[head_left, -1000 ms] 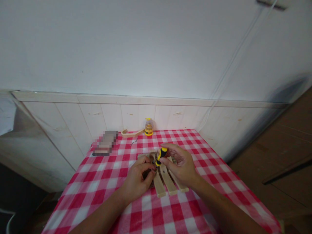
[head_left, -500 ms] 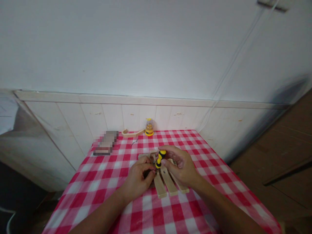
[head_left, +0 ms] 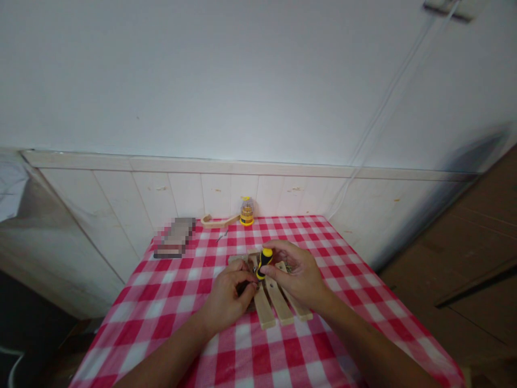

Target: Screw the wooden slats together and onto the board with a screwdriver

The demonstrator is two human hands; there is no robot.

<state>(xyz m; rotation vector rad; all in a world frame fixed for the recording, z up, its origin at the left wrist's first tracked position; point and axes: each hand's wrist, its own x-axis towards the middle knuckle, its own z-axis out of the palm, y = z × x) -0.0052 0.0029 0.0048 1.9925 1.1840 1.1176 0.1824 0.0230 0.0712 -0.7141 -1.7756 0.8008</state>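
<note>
Between the fingers of my right hand (head_left: 297,272) is a black and yellow screwdriver (head_left: 265,262), tilted, its lower end down at a piece made of pale wooden slats (head_left: 279,303). My left hand (head_left: 234,288) is beside it on the left, thumb and forefinger pinched near the screwdriver's tip. Whatever the pinch holds is too small to make out. Several slats fan toward me, and a dark screw or hole (head_left: 272,285) shows on one. My hands cover much of the wooden piece's far and left parts.
Toward the wall stand a yellow bit case (head_left: 246,212) with a clear cover and a curved wooden piece (head_left: 216,222). A small thin metal item (head_left: 222,235) lies before them. A blurred-out flat object (head_left: 175,238) is at the back left. A red and white checked cloth (head_left: 169,323) covers the table.
The screwdriver's handle has turned in my right fingers, showing more of its black side. My left hand stays almost where it was.
</note>
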